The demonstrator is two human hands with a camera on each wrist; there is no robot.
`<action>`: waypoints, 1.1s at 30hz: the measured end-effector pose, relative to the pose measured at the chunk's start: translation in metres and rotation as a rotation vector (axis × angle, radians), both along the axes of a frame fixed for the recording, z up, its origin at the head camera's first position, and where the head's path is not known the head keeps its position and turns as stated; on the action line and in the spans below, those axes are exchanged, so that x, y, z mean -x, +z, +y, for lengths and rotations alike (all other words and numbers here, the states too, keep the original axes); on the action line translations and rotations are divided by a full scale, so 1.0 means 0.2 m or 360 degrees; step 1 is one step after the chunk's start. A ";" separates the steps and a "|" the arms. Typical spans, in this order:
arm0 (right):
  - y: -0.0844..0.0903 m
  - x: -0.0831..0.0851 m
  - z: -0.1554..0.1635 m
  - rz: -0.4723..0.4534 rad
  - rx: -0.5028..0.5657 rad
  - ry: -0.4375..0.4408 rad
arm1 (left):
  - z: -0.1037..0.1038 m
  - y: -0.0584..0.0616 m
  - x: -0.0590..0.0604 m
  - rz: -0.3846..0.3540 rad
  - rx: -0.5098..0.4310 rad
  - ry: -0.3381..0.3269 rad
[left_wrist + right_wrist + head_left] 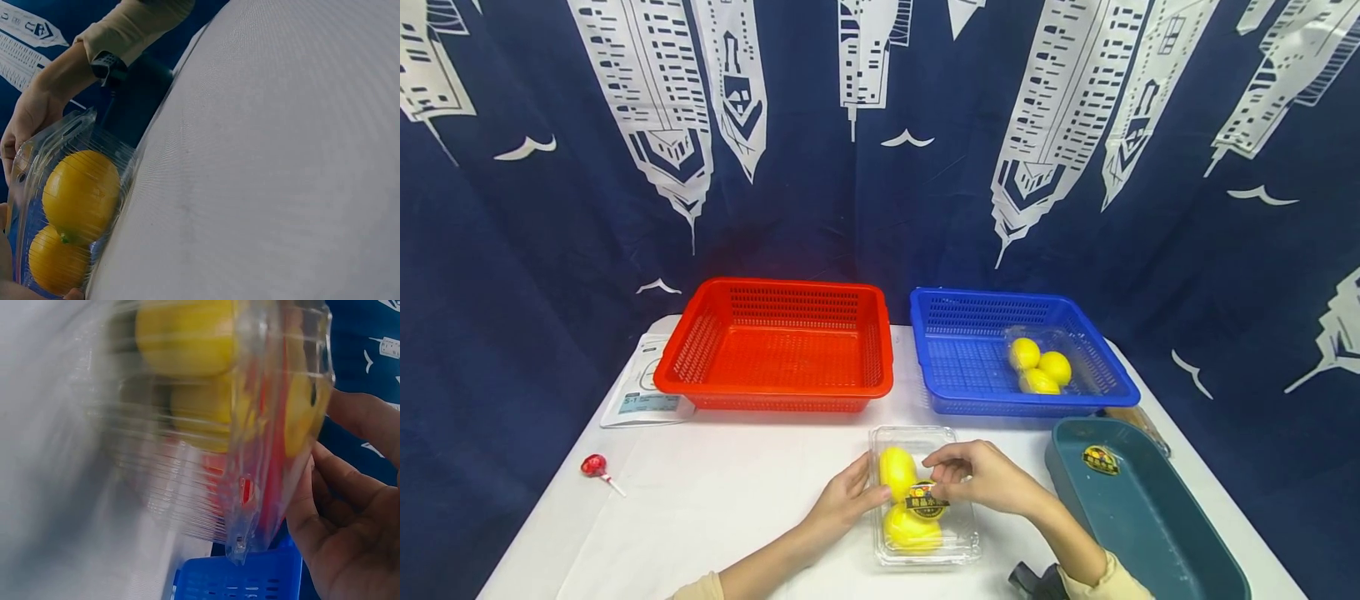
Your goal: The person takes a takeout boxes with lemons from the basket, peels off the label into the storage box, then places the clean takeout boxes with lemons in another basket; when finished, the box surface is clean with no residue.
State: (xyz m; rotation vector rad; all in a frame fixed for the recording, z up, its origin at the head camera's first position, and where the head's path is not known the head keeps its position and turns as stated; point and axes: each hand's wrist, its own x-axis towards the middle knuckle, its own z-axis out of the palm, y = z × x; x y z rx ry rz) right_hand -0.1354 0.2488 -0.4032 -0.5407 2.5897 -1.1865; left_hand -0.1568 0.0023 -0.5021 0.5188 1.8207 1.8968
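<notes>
A clear plastic clamshell box with yellow lemons lies lid closed at the front middle of the table. My left hand grips its left side, thumb over the lid and fingers along the wall. On the lid is a black and gold oval sticker with a fruit picture. The right hand is over the lid's right half, fingers bent and thumb touching the sticker's right edge. Close up in the right wrist view, the fingers lie against the lid, and the sticker is hidden there.
At the back stand a red basket and a blue basket, the blue one holding another box of lemons. A teal tray with a sticker is at right. A red lollipop and a white packet lie left.
</notes>
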 end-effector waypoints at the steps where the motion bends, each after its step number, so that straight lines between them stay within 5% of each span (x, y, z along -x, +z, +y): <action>1: 0.00 0.00 0.00 -0.0006 -0.0003 -0.0004 | 0.00 0.00 0.00 0.0004 0.0001 -0.0001; 33: -0.02 0.01 -0.05 0.0216 -0.0153 -0.0010 | 0.00 0.00 0.00 0.0009 0.0015 -0.0020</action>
